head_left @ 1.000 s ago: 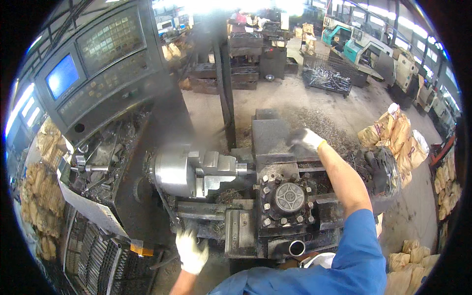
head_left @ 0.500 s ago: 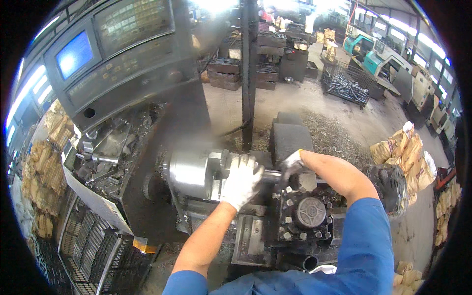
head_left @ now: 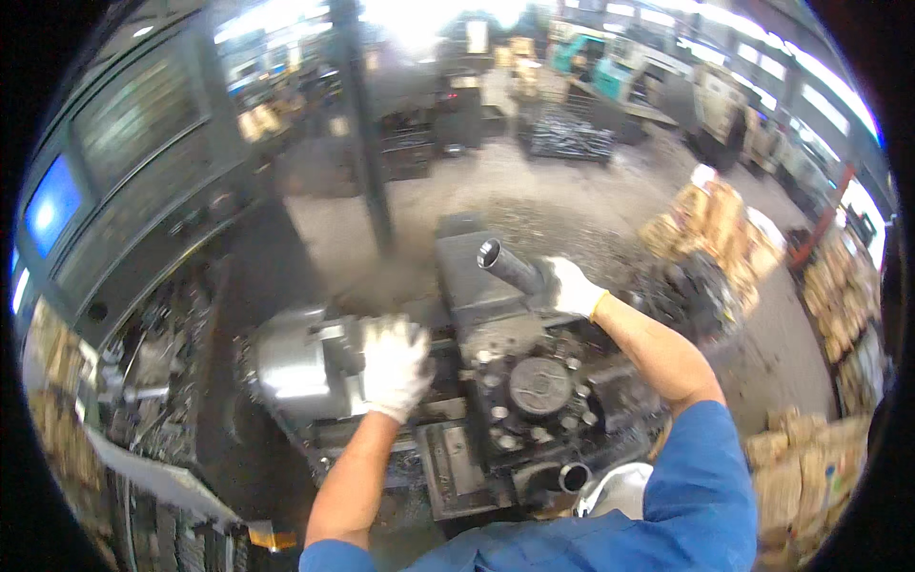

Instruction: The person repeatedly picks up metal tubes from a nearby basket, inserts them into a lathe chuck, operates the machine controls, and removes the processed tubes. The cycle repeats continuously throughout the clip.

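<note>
Over the lathe (head_left: 496, 334), right hand (head_left: 574, 288) clamped round a tube (head_left: 510, 266), left hand (head_left: 396, 364) palm-down, grip unclear.

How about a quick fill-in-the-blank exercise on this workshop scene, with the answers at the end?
1. The hand holding the dark tube is the person's ____ one.
2. The left hand is gloved in ____.
3. The lit screen glows ____.
4. In the picture, the shiny metal drum sits to the ____ of the left hand.

Missing words: right; white; blue; left.
</note>
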Motion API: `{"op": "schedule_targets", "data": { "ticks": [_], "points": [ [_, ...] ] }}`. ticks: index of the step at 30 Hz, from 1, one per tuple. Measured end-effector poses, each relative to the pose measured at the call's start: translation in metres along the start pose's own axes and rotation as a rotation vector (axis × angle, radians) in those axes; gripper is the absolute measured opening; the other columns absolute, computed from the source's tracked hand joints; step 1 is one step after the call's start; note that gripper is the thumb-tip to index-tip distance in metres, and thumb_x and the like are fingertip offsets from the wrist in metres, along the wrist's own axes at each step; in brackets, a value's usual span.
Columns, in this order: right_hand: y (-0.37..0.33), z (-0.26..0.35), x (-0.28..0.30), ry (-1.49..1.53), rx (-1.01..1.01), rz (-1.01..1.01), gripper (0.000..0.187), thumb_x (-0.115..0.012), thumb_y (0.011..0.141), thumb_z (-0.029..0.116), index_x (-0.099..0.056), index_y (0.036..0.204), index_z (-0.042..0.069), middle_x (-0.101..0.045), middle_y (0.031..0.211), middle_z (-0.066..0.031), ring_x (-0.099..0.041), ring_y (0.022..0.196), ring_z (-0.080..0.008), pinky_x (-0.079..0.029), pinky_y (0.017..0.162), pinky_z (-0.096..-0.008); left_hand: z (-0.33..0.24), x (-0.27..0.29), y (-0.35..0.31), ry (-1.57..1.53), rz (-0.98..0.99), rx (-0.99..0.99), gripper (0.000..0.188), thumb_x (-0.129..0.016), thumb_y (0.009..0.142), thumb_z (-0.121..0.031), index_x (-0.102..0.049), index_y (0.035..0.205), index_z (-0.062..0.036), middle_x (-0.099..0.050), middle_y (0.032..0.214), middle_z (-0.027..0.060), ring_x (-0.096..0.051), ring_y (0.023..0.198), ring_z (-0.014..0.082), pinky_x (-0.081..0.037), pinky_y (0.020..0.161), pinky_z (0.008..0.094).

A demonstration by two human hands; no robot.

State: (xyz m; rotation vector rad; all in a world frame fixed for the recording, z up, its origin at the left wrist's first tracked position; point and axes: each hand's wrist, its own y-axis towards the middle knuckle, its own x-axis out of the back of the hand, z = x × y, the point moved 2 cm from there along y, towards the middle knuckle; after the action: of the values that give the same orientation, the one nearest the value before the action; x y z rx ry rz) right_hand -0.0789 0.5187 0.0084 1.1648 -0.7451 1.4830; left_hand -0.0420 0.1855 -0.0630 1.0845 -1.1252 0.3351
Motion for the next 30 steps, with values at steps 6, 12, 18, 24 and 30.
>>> {"op": "schedule_targets", "data": {
  "ticks": [6,12,18,24,30],
  "points": [
    [-0.242,-0.025,0.028,0.210,-0.415,-0.644,0.063,-0.081,0.083,0.035,-0.064,0.133,0.001,-0.073,0.118,-0.0216,-0.074,0.103,-0.0288,-0.059,0.089,-0.0428,-0.011,0.001,0.005,0.077,-0.010,-0.046,0.058,-0.086,0.075,-0.033,-0.068,0.124,-0.0069,-0.061,0.139,0.0220,-0.054,0.133,0.0412,-0.030,0.122,0.0632],
    [-0.514,-0.044,-0.154,0.947,-1.521,-0.355,0.045,-0.083,0.078,0.034,-0.076,0.103,-0.002,-0.076,0.080,-0.0145,-0.075,0.072,-0.0203,-0.059,0.072,-0.0368,-0.012,0.008,-0.006,0.245,-0.074,-0.085,0.069,-0.087,0.075,-0.037,-0.064,0.133,-0.0070,-0.061,0.141,0.0213,-0.056,0.132,0.0410,-0.032,0.122,0.0610],
    [-0.566,-0.080,-0.187,0.202,-1.294,-0.307,0.044,-0.076,0.091,0.036,-0.076,0.119,0.002,-0.079,0.110,-0.0208,-0.077,0.104,-0.0334,-0.059,0.093,-0.0410,-0.022,-0.007,0.002,0.263,-0.052,-0.134,0.076,-0.088,0.074,-0.038,-0.061,0.138,-0.0059,-0.061,0.143,0.0201,-0.054,0.136,0.0382,-0.029,0.124,0.0605],
    [-0.332,0.092,-0.017,0.342,-0.241,-0.218,0.065,-0.083,0.084,0.034,-0.063,0.138,0.003,-0.075,0.099,-0.0217,-0.076,0.087,-0.0351,-0.061,0.076,-0.0430,-0.027,0.011,-0.002,0.262,0.044,-0.071,0.074,-0.087,0.075,-0.038,-0.062,0.136,-0.0038,-0.061,0.141,0.0211,-0.054,0.134,0.0400,-0.030,0.123,0.0595],
    [-0.260,0.129,-0.024,0.247,0.065,-0.038,0.056,-0.083,0.082,0.028,-0.063,0.127,0.002,-0.074,0.090,-0.0179,-0.075,0.080,-0.0389,-0.061,0.068,-0.0462,-0.029,0.040,-0.019,-0.035,-0.213,-0.150,0.070,-0.081,0.079,-0.021,-0.058,0.143,-0.0050,-0.060,0.141,0.0210,-0.054,0.134,0.0448,-0.032,0.122,0.0629]
  ]
}}
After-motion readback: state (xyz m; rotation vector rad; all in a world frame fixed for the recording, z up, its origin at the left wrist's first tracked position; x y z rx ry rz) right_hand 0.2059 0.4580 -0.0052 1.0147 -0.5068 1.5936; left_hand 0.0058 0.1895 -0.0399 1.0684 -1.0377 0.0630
